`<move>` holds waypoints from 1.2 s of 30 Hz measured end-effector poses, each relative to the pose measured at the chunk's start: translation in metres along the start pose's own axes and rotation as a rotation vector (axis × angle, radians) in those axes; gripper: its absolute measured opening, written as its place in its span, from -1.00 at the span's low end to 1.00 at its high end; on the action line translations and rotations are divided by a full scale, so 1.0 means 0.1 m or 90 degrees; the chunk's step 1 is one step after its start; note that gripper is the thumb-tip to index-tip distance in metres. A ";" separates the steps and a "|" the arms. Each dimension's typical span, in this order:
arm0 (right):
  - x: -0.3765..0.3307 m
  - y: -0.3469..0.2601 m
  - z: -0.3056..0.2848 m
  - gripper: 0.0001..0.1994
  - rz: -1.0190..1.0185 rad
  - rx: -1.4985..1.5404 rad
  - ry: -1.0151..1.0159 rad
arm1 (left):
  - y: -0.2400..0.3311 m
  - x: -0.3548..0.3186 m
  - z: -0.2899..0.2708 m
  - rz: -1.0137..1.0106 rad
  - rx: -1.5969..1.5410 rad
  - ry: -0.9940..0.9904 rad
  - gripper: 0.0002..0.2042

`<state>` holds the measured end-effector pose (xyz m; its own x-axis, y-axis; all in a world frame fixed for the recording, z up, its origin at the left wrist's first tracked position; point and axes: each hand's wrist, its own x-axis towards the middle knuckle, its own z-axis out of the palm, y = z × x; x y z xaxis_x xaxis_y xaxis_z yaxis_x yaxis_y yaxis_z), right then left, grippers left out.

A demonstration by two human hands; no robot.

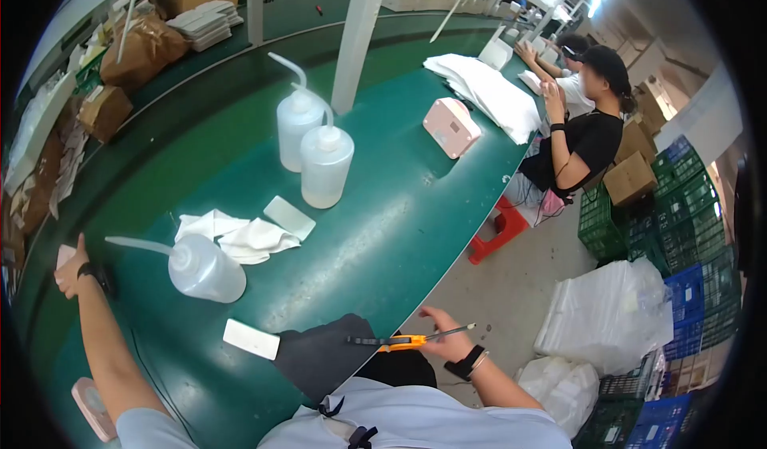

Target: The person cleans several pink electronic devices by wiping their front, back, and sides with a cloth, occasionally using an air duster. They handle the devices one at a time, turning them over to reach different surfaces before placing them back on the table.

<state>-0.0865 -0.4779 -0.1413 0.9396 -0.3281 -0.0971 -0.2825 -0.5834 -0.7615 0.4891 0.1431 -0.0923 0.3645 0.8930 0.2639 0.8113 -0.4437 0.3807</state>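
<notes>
At the far left, my left hand (70,277) has its fingers closed round a small pale pink object (65,254), mostly hidden by the hand. By the table's front edge, my right hand (449,339) holds a slim orange-and-black tool (403,342) with a thin dark rod at its right end; its exact kind is unclear. The tool's dark left end lies over a dark grey cloth (323,357). Beside that cloth is a white rectangular block (252,339). Below my left forearm lies a pink device (93,409) with a rounded face.
Squeeze bottles (206,269) with bent spouts stand on the green table (383,233), near white cloths (260,240). Farther along are a pink device (452,128) and white sheets (491,97). Co-workers (587,129) sit at right, near a red stool (499,232) and plastic crates (603,221).
</notes>
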 end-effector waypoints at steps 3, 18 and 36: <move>0.06 -0.33 0.15 -0.33 -0.069 0.068 -0.038 | -0.06 0.16 0.32 -0.111 -0.059 0.023 0.26; -0.02 -0.38 0.43 -0.84 0.127 0.754 -0.040 | -0.85 1.29 0.02 0.009 -0.648 -0.205 -0.28; -0.19 -2.01 0.41 -0.65 -0.642 0.221 -0.303 | -4.52 -2.32 -3.45 0.694 -0.584 -0.174 0.05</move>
<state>-0.0398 -0.3240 -0.0131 0.7065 0.5224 0.4775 0.6322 -0.1625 -0.7576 -0.1198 0.1104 -0.0199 0.7568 0.0264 0.6531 -0.4547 -0.6965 0.5551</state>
